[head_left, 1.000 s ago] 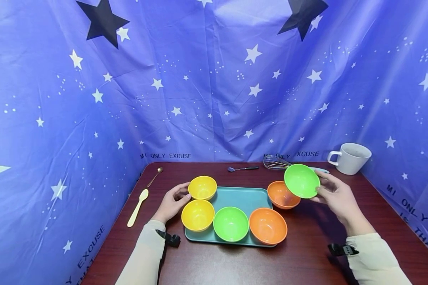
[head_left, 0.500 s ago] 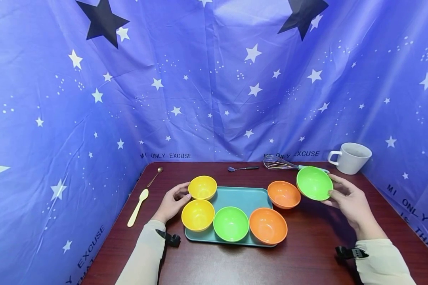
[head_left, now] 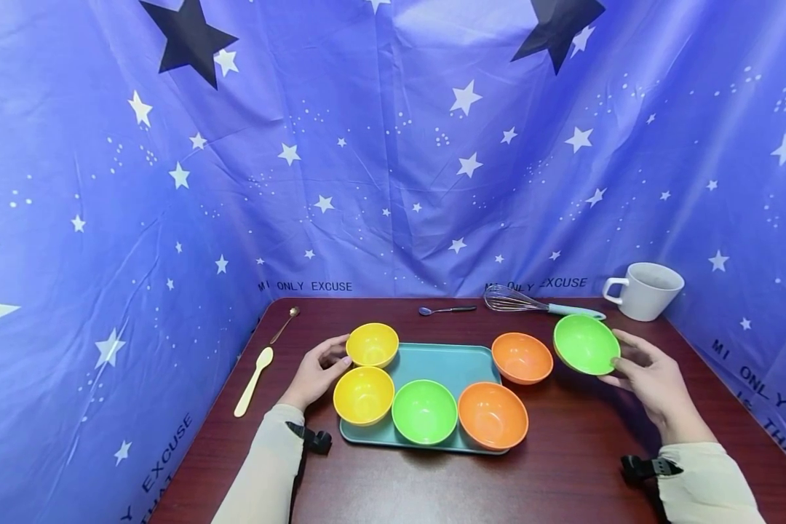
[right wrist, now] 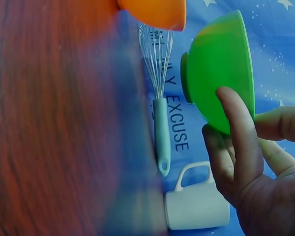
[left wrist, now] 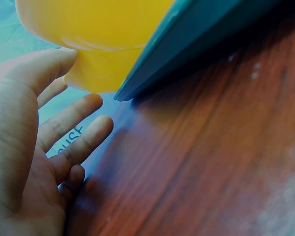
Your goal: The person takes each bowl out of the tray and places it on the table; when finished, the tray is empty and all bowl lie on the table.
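Observation:
In the head view my right hand [head_left: 655, 382] pinches a green bowl [head_left: 586, 344] by its right side. The right wrist view shows this bowl [right wrist: 219, 71] raised off the table, thumb and fingers at its wall. My left hand [head_left: 316, 371] is at the left side of the far yellow bowl [head_left: 372, 345]; in the left wrist view the thumb touches this bowl [left wrist: 98, 29], while the other fingers spread loosely below. A near yellow bowl [head_left: 363, 395], a second green bowl [head_left: 424, 412] and an orange bowl [head_left: 493, 415] line the front of the teal tray [head_left: 442, 364].
Another orange bowl [head_left: 521, 358] is at the tray's right edge. Behind lie a whisk [head_left: 530, 302] and a small dark-handled spoon [head_left: 447, 310]; a white mug [head_left: 648, 291] stands back right. At left lie a cream spoon [head_left: 254, 382] and a small gold spoon [head_left: 284, 325].
My right hand has carried the green bowl rightward and slightly toward me, away from above the orange bowl at the tray's right edge. The left hand has stayed in place.

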A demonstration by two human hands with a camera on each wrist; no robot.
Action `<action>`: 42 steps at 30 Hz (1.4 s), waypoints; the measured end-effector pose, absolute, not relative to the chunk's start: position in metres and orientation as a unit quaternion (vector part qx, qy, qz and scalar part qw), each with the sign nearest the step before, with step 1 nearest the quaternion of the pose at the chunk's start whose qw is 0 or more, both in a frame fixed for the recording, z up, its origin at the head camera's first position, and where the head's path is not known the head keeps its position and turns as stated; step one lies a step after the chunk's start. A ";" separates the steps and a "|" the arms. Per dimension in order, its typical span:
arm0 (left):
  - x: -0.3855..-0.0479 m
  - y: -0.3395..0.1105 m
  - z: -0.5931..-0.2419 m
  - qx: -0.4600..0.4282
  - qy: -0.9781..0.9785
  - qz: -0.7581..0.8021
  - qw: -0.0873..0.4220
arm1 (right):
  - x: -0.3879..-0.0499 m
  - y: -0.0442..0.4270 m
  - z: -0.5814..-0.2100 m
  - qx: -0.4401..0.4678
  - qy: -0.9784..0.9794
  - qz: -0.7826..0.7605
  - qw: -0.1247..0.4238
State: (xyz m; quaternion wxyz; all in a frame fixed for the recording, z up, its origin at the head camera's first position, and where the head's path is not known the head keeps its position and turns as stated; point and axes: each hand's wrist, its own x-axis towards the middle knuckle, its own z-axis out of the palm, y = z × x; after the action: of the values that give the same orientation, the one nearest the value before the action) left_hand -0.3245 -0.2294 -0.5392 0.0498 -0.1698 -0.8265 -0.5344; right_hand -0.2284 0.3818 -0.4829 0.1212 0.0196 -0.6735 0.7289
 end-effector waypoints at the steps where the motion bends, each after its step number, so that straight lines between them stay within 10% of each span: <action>1: -0.325 -0.229 -0.539 -0.170 -0.827 -0.534 0.050 | -0.228 0.383 -0.484 0.018 -0.674 0.730 0.117; 42: -0.322 -0.226 -0.536 -0.180 -0.821 -0.538 0.063 | -0.229 0.402 -0.507 -0.015 -0.679 0.733 0.049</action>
State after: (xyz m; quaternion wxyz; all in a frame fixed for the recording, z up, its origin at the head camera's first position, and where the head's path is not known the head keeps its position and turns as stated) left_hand -0.3215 -0.2257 -0.5363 0.0633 -0.1801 -0.8211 -0.5379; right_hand -0.2289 0.4021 -0.5072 0.0489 -0.0149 -0.6786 0.7327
